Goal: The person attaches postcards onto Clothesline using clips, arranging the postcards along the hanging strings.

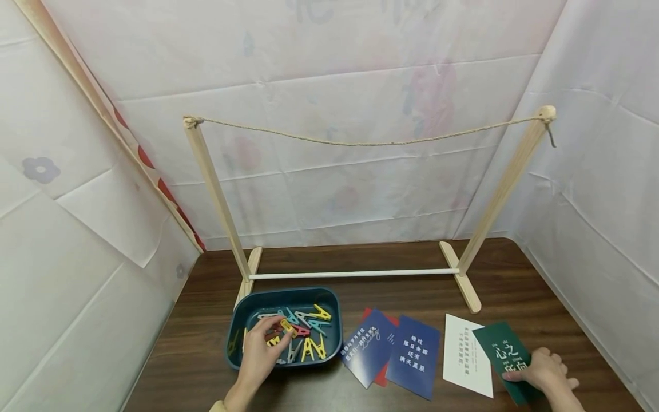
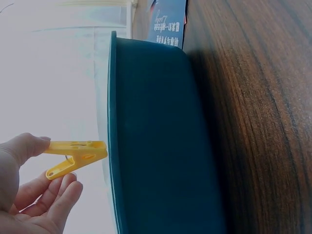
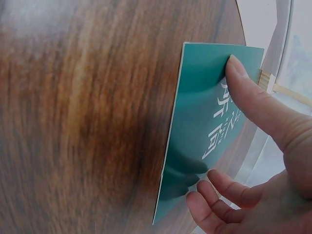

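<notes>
My left hand [image 1: 261,346] is over the teal basin [image 1: 229,337] and pinches a yellow clothespin [image 2: 80,151] by its handle ends between thumb and fingers. Several clothespins in yellow, teal, red and grey lie inside the basin. At the right, my right hand [image 1: 551,372] is at a dark green card [image 3: 195,107] with white characters. The thumb lies over the card's face and the other fingertips are by its edge, spread apart from the thumb. Whether they press on it I cannot tell. One corner of the green card overlaps a white card [image 1: 465,360].
Two blue cards [image 1: 368,349] lie right of the basin, with a red card [image 1: 381,377] partly under them. Behind stands a wooden frame [image 1: 218,194] with a sagging string [image 1: 334,143] and a white bottom rod [image 1: 355,273]. White sheets [image 1: 334,200] hang around the table.
</notes>
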A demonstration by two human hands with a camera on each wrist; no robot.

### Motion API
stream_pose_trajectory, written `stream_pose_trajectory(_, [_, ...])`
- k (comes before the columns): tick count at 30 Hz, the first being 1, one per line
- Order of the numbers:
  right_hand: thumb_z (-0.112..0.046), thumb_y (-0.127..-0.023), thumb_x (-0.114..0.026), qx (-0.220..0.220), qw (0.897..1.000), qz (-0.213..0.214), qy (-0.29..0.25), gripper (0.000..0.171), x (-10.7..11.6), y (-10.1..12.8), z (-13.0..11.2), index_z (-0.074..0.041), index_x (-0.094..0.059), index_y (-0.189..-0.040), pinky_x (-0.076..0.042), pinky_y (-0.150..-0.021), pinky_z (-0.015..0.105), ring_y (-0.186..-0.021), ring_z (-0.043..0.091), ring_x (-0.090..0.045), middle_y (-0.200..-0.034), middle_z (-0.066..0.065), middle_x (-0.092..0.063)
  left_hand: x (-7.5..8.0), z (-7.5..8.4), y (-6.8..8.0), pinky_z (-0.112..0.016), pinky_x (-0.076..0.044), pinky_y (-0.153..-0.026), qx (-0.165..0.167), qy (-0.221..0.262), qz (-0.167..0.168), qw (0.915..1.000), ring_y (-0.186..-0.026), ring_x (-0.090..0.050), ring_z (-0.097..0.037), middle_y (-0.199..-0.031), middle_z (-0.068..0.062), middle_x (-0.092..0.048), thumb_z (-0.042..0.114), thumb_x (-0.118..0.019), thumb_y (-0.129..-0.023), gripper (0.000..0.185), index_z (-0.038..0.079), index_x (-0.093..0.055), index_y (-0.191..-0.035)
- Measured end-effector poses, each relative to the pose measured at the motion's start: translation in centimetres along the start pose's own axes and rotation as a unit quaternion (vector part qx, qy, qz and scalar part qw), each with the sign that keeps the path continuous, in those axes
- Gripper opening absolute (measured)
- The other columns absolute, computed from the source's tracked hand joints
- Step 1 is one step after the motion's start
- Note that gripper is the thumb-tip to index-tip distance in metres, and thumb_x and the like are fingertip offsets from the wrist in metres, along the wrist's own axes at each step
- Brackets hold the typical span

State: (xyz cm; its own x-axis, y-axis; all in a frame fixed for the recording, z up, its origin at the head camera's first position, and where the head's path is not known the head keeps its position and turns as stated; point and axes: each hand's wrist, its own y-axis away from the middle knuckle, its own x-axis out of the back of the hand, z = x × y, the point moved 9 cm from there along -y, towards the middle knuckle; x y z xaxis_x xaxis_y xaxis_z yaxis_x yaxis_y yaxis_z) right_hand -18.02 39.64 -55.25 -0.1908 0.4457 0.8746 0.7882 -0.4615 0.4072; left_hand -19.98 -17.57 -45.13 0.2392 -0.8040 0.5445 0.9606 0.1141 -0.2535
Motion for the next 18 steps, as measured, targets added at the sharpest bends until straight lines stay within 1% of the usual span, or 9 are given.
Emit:
stream_pose_trajectory(5, [-0.047,-0.040,-0.083,-0.004,1.000,-0.010,0.001,0.109,-0.02,-0.13,0.14,0.024,-0.027,-0.100,-0.023,-0.082,0.064,-0.091,0.054,-0.033,-0.090,0.041,-0.032,-0.05,-0.02,-0.09,-0.029,-0.052,-0.066,0.001,0.001,-0.003,1.0000,-0.077,-0.059,-0.024,-0.091,-0.009,-0.058,0.006,-0.072,-0.072,0.025,0.001,-0.064,-0.095])
stream_pose_trajectory(9, [-0.046,-0.043,-0.084,-0.011,1.000,-0.020,-0.005,0.108,-0.12,-0.19,0.37,0.024,-0.025,-0.100,-0.018,-0.087,0.067,-0.097,0.058,-0.030,-0.093,0.043,-0.030,-0.06,0.05,-0.12,-0.030,-0.052,-0.066,0.000,-0.004,-0.005,1.0000,-0.077,-0.059,-0.024,-0.090,-0.009,-0.058,0.007,-0.073,-0.072,0.025,0.001,-0.064,-0.095])
stream_pose_trajectory(13, [-0.047,-0.044,-0.083,-0.014,1.000,-0.026,-0.006,0.109,-0.17,-0.21,0.54,0.025,-0.023,-0.100,-0.016,-0.088,0.068,-0.100,0.060,-0.027,-0.095,0.045,-0.028,-0.04,0.26,-0.15,-0.028,-0.052,-0.065,-0.007,-0.010,-0.005,0.9999,-0.076,-0.058,-0.022,-0.090,-0.008,-0.058,0.009,-0.073,-0.072,0.026,0.001,-0.064,-0.095])
stream_pose_trajectory(18, [-0.049,-0.045,-0.083,-0.022,0.999,-0.031,-0.001,0.107,-0.23,-0.22,0.63,0.023,-0.024,-0.098,-0.017,-0.088,0.067,-0.099,0.059,-0.026,-0.094,0.044,-0.027,0.03,0.27,-0.21,-0.028,-0.052,-0.065,-0.010,-0.013,-0.004,0.9999,-0.075,-0.057,-0.018,-0.087,-0.006,-0.058,0.009,-0.073,-0.072,0.026,0.002,-0.064,-0.095])
